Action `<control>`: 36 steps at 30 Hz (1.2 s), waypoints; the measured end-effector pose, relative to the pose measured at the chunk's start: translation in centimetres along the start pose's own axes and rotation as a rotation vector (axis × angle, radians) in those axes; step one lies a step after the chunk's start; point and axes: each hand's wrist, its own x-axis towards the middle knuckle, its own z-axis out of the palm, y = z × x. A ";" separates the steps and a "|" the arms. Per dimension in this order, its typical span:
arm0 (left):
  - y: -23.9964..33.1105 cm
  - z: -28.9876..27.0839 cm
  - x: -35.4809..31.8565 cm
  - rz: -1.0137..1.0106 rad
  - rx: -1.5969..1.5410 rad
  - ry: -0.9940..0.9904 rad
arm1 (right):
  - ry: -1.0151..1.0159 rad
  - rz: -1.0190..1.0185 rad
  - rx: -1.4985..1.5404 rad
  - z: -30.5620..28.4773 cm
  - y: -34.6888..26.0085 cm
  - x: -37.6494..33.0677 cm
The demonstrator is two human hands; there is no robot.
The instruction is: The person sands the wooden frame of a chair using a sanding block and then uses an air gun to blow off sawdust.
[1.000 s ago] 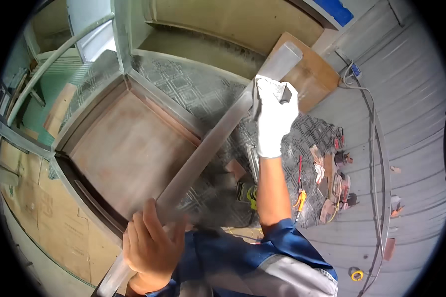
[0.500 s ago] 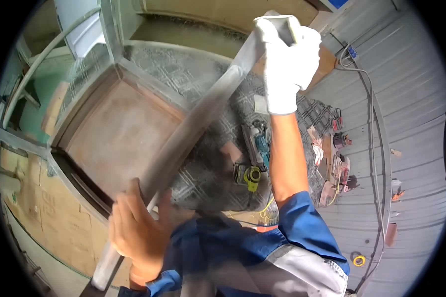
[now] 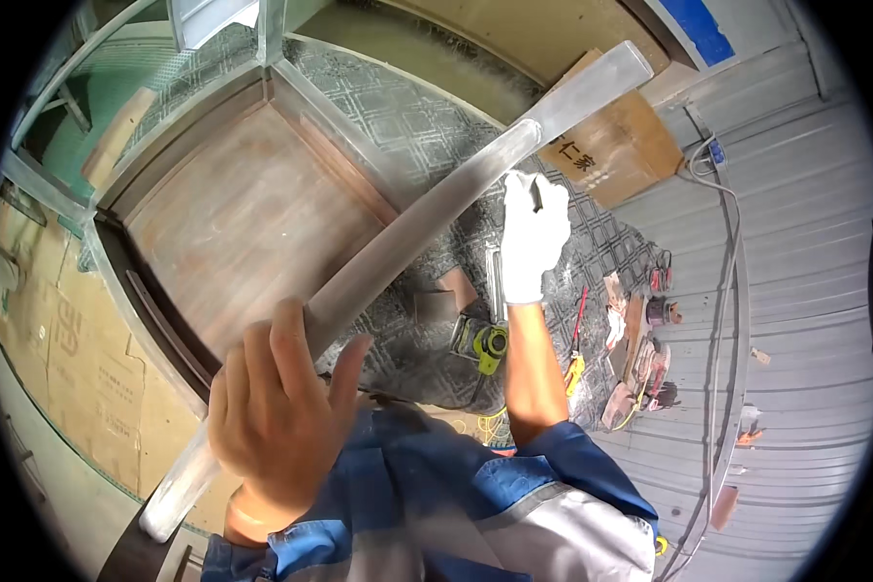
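A long, slightly curved wooden rail (image 3: 407,247) with a pale, dusty surface slants across a chair-like wooden frame with a recessed brown panel (image 3: 252,223). My bare left hand (image 3: 286,403) straddles the rail near its lower end, fingers on one side and thumb on the other. My right hand (image 3: 533,233), in a white glove, is apart from the rail, just below its upper half. Its fingers are curled, and a small dark edge shows among them; what it is I cannot make out.
On the patterned mat (image 3: 369,107) lie a yellow-green power tool (image 3: 490,344), abrasive pieces (image 3: 456,286) and a red-and-yellow tool (image 3: 574,369). More tools (image 3: 655,369) lie to the right. A cardboard box (image 3: 621,145) stands beyond the rail's far end; a cable (image 3: 723,291) runs down the right.
My right hand has come off the rail's far end and moved down toward me. My left hand stays on the rail, its thumb further out. The whole view has shifted slightly.
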 end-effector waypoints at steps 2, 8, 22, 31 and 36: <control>0.0 0.1 0.3 0.001 -0.003 0.002 | 0.072 0.061 0.162 -0.4 0.2 -0.5; 0.1 -0.2 -0.1 -0.017 0.018 -0.082 | -0.142 0.196 0.296 1.3 -2.7 0.7; 0.2 -0.2 -0.8 0.011 -0.050 -0.223 | -0.012 0.560 0.291 9.9 0.3 -6.5; 1.0 -0.6 -0.2 -0.019 -0.145 -0.362 | 0.157 0.223 0.385 9.3 0.9 -4.0; 1.0 -1.3 0.1 -0.080 -0.208 -0.339 | -0.121 0.799 0.335 14.2 4.2 -12.0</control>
